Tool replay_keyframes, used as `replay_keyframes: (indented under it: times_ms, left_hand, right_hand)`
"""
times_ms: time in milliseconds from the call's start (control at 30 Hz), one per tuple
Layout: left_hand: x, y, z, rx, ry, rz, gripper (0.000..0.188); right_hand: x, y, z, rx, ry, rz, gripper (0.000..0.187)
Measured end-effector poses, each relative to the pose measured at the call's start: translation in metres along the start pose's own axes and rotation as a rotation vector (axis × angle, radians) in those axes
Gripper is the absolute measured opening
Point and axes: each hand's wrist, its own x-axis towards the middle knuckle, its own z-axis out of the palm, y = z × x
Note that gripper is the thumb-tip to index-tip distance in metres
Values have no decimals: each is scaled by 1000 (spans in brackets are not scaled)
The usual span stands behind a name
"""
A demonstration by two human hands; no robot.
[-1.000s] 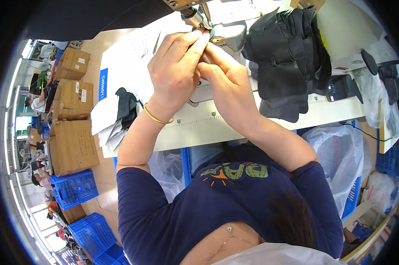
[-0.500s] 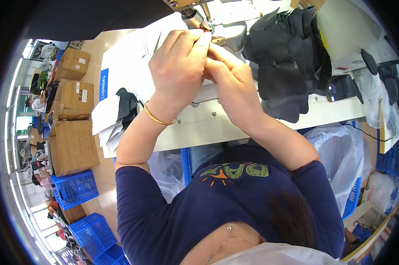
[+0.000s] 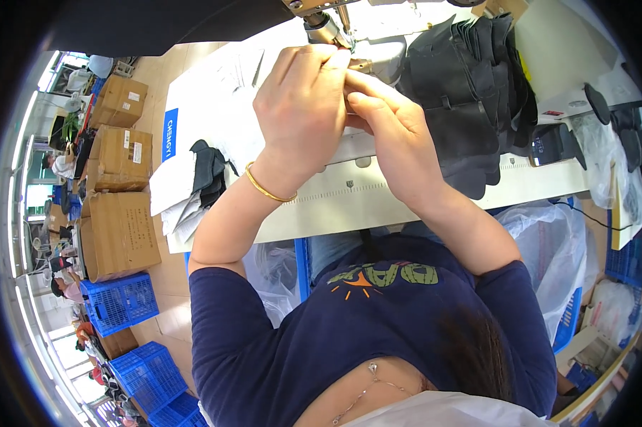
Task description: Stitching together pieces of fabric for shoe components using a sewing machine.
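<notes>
Under the head of a sewing machine [image 3: 324, 30], at the far middle of the white table [image 3: 299, 217], my two hands are close together. My left hand [image 3: 301, 107] is closed, its fingertips pinched right by the needle area. Beside it on the right, my right hand [image 3: 399, 142] is closed too, thumb against bent fingers. Whatever they pinch is hidden behind the fingers. A thick stack of black cut pieces [image 3: 463, 107] lies just right of my right hand.
Small black pieces [image 3: 210, 171] rest on white sheets [image 3: 170, 188] at the table's left edge. A phone [image 3: 548, 144] lies at the right. Plastic-lined blue crates [image 3: 568, 320] stand below the table. Cardboard boxes [image 3: 121, 235] and blue crates [image 3: 121, 304] line the floor at left.
Both hands have shifted slightly to the right, still pinched together beneath the machine head. The view has moved a little as well. The black stack lies as before.
</notes>
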Motion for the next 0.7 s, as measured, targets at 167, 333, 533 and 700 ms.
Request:
replay_keyframes:
  times_ms: [167,333,533,700]
  left_hand:
    - [-9,-17,4,-295,22,-246,27]
    - [-23,-49,5,-435,-177,-202,45]
    - [-10,-34,-13,-124,-66,81,48]
    - [-7,-30,-20,-90,-138,81,45]
  right_hand:
    - [-2,2,-1,-8,38,18,39]
    - [-4,-2,0,-102,-57,60,43]
    - [0,20,14,111,-68,-3,44]
    - [-4,10,20,58,-116,15,47]
